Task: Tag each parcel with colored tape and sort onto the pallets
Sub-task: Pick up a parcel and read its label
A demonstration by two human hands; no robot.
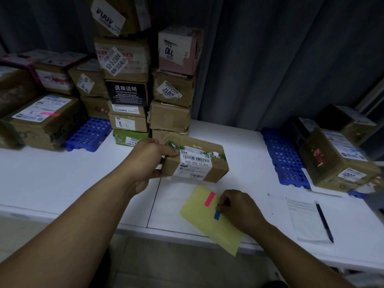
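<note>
My left hand (pixel 148 161) grips the left end of a small brown parcel (pixel 197 161) with a white barcode label, held just above the white table (pixel 62 179). My right hand (pixel 239 206) pinches a strip of blue tape (pixel 217 214) at the edge of a yellow sheet (pixel 207 217). A strip of red tape (pixel 209 199) is stuck on that sheet. A blue pallet (pixel 89 134) at the left carries a parcel with a pink tag (pixel 41 119). Another blue pallet (pixel 284 156) at the right carries several parcels (pixel 334 161).
A tall stack of untagged parcels (pixel 128 80) stands at the back centre against a grey curtain. A paper form (pixel 305 217) with a black pen (pixel 324 221) lies at the right front. The table's front edge runs close under the yellow sheet.
</note>
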